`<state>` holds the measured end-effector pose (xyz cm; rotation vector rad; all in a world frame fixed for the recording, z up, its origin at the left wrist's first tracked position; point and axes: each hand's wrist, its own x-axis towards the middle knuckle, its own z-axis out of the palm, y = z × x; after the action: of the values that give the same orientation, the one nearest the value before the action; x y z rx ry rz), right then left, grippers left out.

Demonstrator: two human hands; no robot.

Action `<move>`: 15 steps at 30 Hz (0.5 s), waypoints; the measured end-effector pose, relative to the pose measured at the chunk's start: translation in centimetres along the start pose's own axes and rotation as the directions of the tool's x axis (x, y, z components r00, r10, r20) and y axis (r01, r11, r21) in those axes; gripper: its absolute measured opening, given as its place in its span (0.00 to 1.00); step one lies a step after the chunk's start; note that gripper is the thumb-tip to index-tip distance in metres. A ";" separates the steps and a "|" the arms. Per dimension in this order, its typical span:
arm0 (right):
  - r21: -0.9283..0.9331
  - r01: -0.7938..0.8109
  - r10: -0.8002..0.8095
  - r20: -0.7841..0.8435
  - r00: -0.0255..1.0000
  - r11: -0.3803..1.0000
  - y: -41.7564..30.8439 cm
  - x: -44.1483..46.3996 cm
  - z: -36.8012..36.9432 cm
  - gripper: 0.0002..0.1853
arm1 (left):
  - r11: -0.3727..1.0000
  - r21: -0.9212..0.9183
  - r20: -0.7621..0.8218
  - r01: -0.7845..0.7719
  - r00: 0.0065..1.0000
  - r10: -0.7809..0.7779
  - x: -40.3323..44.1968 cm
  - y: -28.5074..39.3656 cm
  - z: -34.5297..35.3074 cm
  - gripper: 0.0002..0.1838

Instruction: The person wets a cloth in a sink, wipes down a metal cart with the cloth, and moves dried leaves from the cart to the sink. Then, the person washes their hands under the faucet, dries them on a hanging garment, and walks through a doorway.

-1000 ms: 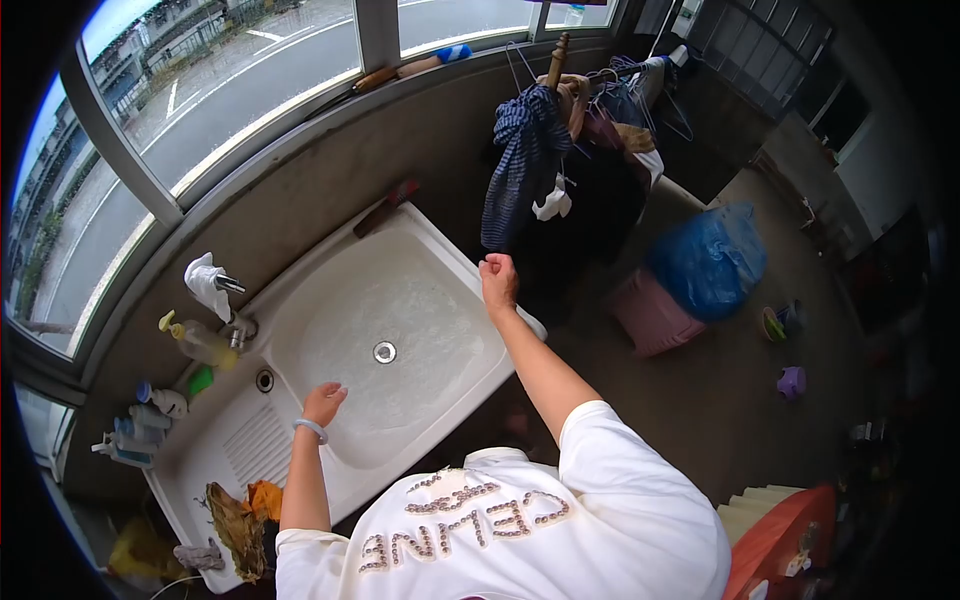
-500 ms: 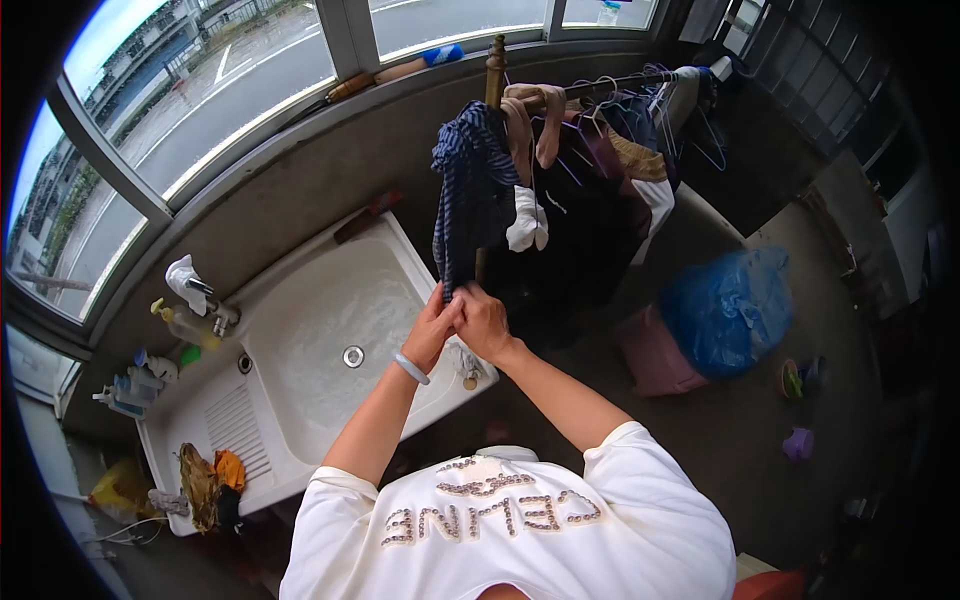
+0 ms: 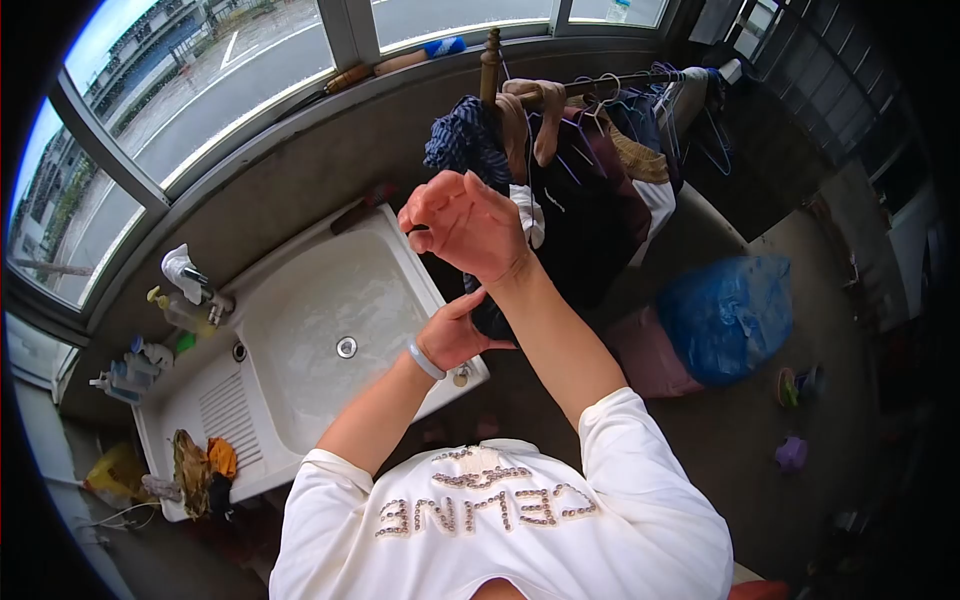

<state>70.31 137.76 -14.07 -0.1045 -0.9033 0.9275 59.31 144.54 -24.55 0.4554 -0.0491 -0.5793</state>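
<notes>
My right hand [image 3: 468, 225] is raised in front of the hanging clothes, palm showing, its fingers loosely curled and apart with nothing in them. Below it, my left hand [image 3: 452, 335], with a pale bracelet [image 3: 426, 361] at the wrist, is open, thumb spread away from the fingers. Dark fabric shows between thumb and fingers; whether they touch it I cannot tell. A blue checked cloth [image 3: 465, 140] hangs bunched by the wooden post [image 3: 490, 68], its lower part mostly hidden behind my right hand. White socks [image 3: 530, 213] hang just beside that hand.
A white sink [image 3: 285, 430] with a ribbed board lies to the left, with a tap [image 3: 215, 300] and bottles [image 3: 130, 375] along it. Hangers with clothes [image 3: 640, 160] fill the rack. A pink bin [image 3: 640, 345] with a blue bag [image 3: 735, 315] stands right.
Both hands have let go of the checked cloth's lower end. My right hand has risen and turned palm up; my left hand has opened and dropped slightly. The cloth's upper part looks more bunched.
</notes>
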 end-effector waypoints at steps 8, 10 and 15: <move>0.289 0.012 0.002 -0.045 0.999 0.957 3.1 7.1 -2.2 0.27 | 0.930 -0.364 0.147 -0.043 0.984 0.103 -0.5 0.5 1.0 0.24; 0.323 -0.075 0.106 -0.079 0.991 0.943 4.4 6.4 -1.1 0.27 | 0.893 -0.438 0.280 -0.106 0.927 0.248 0.0 2.0 0.7 0.25; -0.066 -0.228 0.222 -0.087 0.971 0.971 5.5 3.7 -0.2 0.30 | 0.899 -0.371 0.205 -0.233 0.923 0.324 0.1 4.7 0.2 0.23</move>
<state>67.87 143.93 -14.29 -0.3127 -0.8646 1.0924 61.82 147.88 -22.36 0.0271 -0.2615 -0.3470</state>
